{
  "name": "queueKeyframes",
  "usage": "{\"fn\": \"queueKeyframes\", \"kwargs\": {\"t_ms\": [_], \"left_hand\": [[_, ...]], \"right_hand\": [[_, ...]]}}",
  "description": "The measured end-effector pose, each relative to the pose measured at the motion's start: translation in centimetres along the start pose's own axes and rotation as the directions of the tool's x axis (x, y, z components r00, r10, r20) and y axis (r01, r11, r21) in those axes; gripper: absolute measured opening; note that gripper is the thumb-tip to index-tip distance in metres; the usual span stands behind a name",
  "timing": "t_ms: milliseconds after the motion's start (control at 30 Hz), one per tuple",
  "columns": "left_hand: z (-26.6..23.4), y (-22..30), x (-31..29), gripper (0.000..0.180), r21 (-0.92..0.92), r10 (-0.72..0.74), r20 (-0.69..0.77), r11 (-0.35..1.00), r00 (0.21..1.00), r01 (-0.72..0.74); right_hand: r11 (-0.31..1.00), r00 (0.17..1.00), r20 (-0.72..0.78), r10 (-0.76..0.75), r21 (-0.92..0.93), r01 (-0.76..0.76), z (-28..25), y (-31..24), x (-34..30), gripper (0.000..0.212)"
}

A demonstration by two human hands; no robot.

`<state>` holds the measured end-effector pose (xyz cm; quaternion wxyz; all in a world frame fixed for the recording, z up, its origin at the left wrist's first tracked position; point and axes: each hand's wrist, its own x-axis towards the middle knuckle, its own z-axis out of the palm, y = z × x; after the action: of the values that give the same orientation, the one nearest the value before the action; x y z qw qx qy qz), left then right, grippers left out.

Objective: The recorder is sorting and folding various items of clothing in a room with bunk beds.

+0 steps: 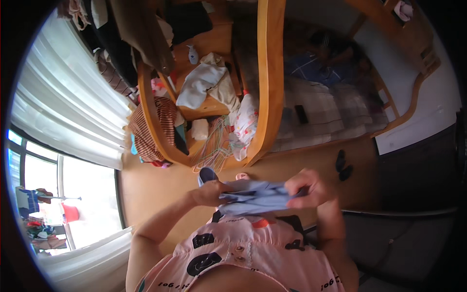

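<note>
A blue-grey garment (260,197) is stretched in front of my body between both hands; its exact kind does not show. My left hand (210,193) is closed on one end, and a darker rounded flap (208,175) of cloth sticks up beyond it. At the other end my right hand (311,189) grips the cloth, its fingers bent and slightly blurred. The middle of the garment sags in folds above the floor. Part of it hides behind my left fingers.
Ahead stands a wooden bunk bed frame (270,73) with steps holding crumpled clothes (206,80), a white pump bottle (193,54) and a heap of wire hangers (214,146). A person lies on the lower bunk near a dark phone (301,114). Dark slippers (343,165) lie at right, curtains (73,92) at left.
</note>
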<state>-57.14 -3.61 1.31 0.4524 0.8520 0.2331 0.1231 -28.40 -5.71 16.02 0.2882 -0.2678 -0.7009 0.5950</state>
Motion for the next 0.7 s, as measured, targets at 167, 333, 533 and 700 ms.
{"fn": "queueKeyframes", "kwargs": {"t_ms": [167, 333, 533, 700], "left_hand": [[-4.5, 1.2, -5.8, 0.019, -0.103, -0.471, 0.017, 0.877, 0.882, 0.47], [-11.1, 3.6, -10.0, 0.023, 0.089, -0.365, -0.358, 0.903, 0.86, 0.42], [-14.7, 5.5, -14.5, 0.019, -0.127, -0.568, -0.309, 0.819, 0.763, 0.559], [-16.9, 5.3, -16.1, 0.023, -0.311, -0.596, -0.588, 0.791, 0.547, 0.527]], "right_hand": [[0.999, 0.998, -0.055, -0.013, -0.034, 0.011, -1.9, -3.0, -0.8, 0.026], [0.453, 0.965, -0.248, 0.088, -0.853, -0.26, -3.4, -0.2, -0.5, 0.018], [0.712, 0.936, -0.24, -0.258, -0.702, 0.016, -4.0, 1.0, 2.2, 0.017], [0.963, 0.949, -0.303, 0.087, -0.218, -0.158, -6.1, 1.0, 4.7, 0.016]]}}
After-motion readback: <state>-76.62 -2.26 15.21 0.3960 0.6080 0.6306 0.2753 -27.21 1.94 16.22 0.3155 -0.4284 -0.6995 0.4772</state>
